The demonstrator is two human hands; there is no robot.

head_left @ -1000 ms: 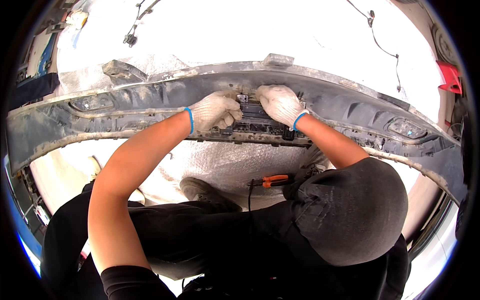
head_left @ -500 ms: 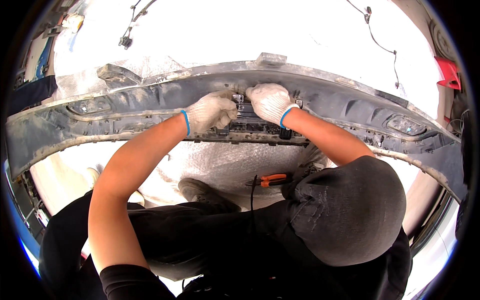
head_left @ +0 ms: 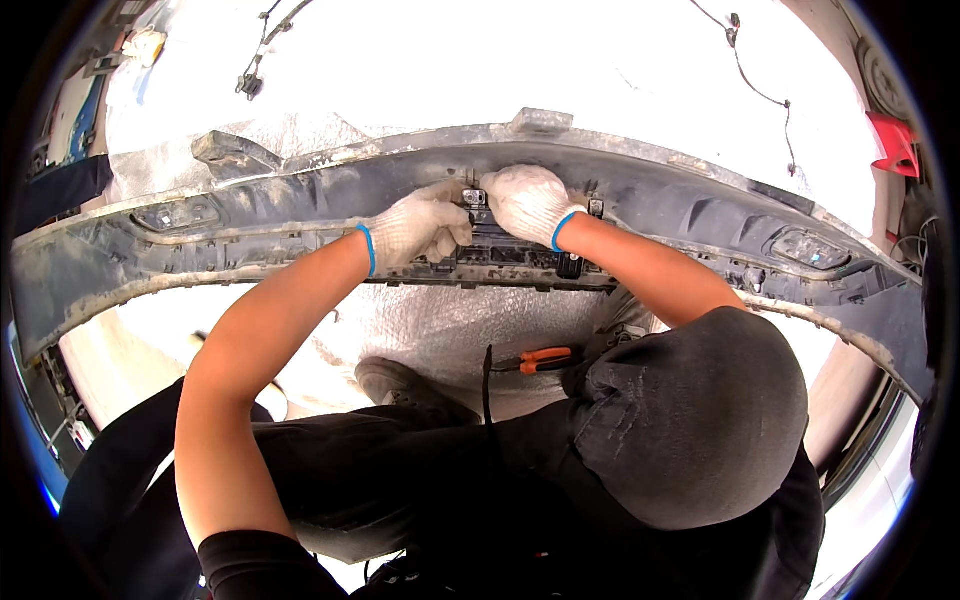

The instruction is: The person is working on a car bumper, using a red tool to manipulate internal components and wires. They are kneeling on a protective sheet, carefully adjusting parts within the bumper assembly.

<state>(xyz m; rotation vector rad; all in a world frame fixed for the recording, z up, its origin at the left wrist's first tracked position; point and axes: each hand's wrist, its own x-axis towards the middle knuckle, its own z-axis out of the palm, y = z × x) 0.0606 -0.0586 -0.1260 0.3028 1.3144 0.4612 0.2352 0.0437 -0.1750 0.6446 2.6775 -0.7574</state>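
A long, dirty dark-grey car bumper (head_left: 330, 195) lies across in front of me with its hollow inner side up. At its middle is a small dark bracket (head_left: 474, 198) with a metal tab. My left hand (head_left: 422, 228), in a white knit glove with a blue cuff, reaches this bracket from the left. Its fingers are curled, and its fingertips lie against the bracket's edge. My right hand (head_left: 525, 205), gloved alike, is closed at the bracket's right side. Its fingertips are bent out of sight, so whatever they grip is hidden.
Orange-handled pliers (head_left: 545, 360) lie on the silvery sheet (head_left: 430, 325) before me. A dark shoe (head_left: 395, 382) and my grey-clad bent knee (head_left: 700, 420) are close by. Beyond the bumper lie cable pieces (head_left: 250, 85), (head_left: 745, 65); a red object (head_left: 893, 145) is at far right.
My right hand has shifted slightly left, closer to the bracket and my left hand. My left hand has barely moved, and the bumper stays in place.
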